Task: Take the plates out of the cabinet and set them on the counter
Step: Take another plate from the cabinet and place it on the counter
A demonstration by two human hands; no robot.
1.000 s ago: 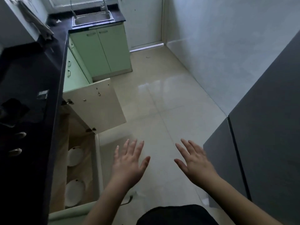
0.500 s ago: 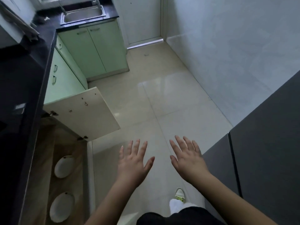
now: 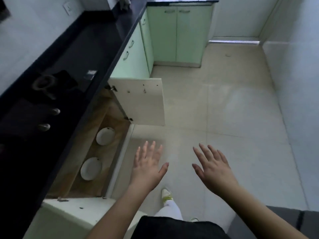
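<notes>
Your left hand [image 3: 148,167] and right hand [image 3: 213,167] hover over the floor [image 3: 233,109], fingers spread, each grip empty. Two white plates, the far plate [image 3: 105,136] and the near plate [image 3: 91,168], lie flat inside the open cabinet [image 3: 89,185], under the black desk [image 3: 82,49], left of your hands.

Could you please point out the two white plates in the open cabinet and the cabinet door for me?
Farther plate [image 3: 105,136]: head view, on the plate's centre.
Nearer plate [image 3: 91,168]: head view, on the plate's centre.
Cabinet door [image 3: 143,102]: head view, on the middle of its pale inner face.
</notes>
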